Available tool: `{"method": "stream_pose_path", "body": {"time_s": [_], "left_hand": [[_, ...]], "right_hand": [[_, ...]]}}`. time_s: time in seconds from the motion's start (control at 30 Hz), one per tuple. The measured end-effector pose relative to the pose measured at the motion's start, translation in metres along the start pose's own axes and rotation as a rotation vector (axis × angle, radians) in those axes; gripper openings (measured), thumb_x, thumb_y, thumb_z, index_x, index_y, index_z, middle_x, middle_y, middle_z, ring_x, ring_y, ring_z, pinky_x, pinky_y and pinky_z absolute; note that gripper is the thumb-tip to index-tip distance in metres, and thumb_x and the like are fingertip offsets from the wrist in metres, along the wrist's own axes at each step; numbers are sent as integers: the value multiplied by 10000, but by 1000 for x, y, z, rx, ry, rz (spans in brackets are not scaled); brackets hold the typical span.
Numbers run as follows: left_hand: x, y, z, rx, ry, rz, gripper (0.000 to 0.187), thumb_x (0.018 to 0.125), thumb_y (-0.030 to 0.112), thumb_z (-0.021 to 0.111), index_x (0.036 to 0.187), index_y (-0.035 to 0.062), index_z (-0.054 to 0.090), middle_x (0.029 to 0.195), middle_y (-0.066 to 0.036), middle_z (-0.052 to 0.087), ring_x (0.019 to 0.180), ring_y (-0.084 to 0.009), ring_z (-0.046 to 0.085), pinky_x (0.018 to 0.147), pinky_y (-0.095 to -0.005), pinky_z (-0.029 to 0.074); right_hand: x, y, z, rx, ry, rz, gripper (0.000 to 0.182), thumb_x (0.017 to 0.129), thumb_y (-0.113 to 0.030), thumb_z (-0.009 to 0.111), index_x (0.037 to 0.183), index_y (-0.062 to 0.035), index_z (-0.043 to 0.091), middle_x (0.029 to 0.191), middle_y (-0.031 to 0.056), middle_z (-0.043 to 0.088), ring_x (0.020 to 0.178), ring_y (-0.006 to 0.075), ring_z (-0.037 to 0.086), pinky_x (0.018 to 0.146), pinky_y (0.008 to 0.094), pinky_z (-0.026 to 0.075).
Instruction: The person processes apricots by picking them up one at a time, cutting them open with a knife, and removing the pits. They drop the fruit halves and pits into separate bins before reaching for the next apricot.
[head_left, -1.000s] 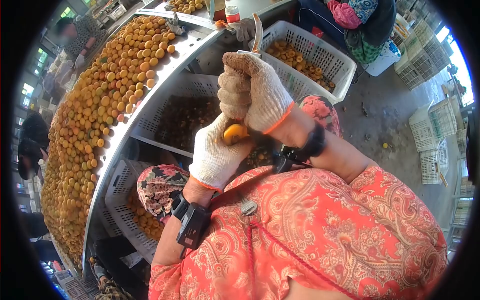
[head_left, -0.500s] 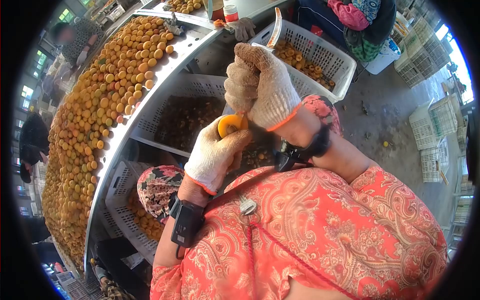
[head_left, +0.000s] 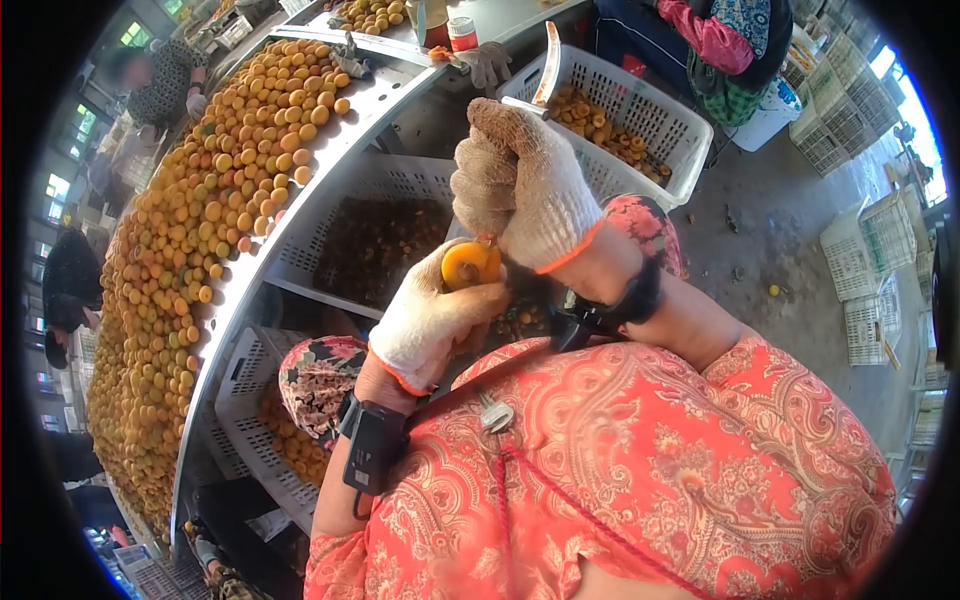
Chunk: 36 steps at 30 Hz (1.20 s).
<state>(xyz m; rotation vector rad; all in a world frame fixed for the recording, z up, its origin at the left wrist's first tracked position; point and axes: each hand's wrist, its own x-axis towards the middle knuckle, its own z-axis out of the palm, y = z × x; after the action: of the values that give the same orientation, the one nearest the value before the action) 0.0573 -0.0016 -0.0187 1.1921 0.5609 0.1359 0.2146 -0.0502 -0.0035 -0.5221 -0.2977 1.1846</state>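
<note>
My left hand, in a white knit glove, is closed around an apricot. The fruit's cut side faces up, with a brownish spot at its middle that could be the stone or its hollow. Just above and to the right, my right hand makes a fist in a soiled glove, close to the fruit's upper edge. What the fist grips is hidden by its fingers. Below and behind the hands sits a white crate with dark brown bits in it.
Many whole apricots cover the metal-edged table at left. White crates with cut apricots stand at upper right and lower left. Co-workers sit or stand around. Stacked crates stand at right.
The apricot has turned in my left hand, so its cut side looks different. My right fist has come slightly lower and stays near the fruit.
</note>
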Motion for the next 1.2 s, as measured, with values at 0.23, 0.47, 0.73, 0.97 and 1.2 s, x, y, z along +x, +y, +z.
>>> {"method": "stream_pose_path", "body": {"time_s": [0.23,0.47,0.73,0.97,1.2], "left_hand": [[4,-6,3,-190,-39,-99,150,853,144,696,933,56,605,707,20,510,535,-59,450,447,-199,313],[6,-3,9,299,91,155,91,817,81,715,853,40,642,691,16,580,578,-74,526,499,-229,400],[14,-14,-3,832,168,533,175,803,84,742,953,10,691,779,-61,683,710,-104,625,679,-283,505],[20,-18,-4,388,71,322,307,806,80,756,1090,25,654,872,-12,669,669,-100,613,615,-246,487],[4,-6,-6,-132,-29,-3,348,904,191,671,1203,62,549,836,-11,575,629,-65,530,484,-201,374]], "right_hand": [[2,4,0,33,-26,33,373,968,-253,566,632,-170,428,502,-22,379,371,132,329,372,286,239],[-2,3,10,-30,55,97,462,985,-297,556,580,-192,359,511,-50,294,420,114,286,417,285,224],[1,3,3,12,46,180,463,966,-293,566,569,-199,347,495,-50,305,399,117,291,408,283,226],[6,3,-8,93,76,140,470,952,-298,574,570,-203,318,488,-42,286,382,130,273,401,298,213],[11,-6,-17,50,142,-9,466,956,-300,573,582,-189,319,489,-31,277,380,139,272,393,308,223]]}}
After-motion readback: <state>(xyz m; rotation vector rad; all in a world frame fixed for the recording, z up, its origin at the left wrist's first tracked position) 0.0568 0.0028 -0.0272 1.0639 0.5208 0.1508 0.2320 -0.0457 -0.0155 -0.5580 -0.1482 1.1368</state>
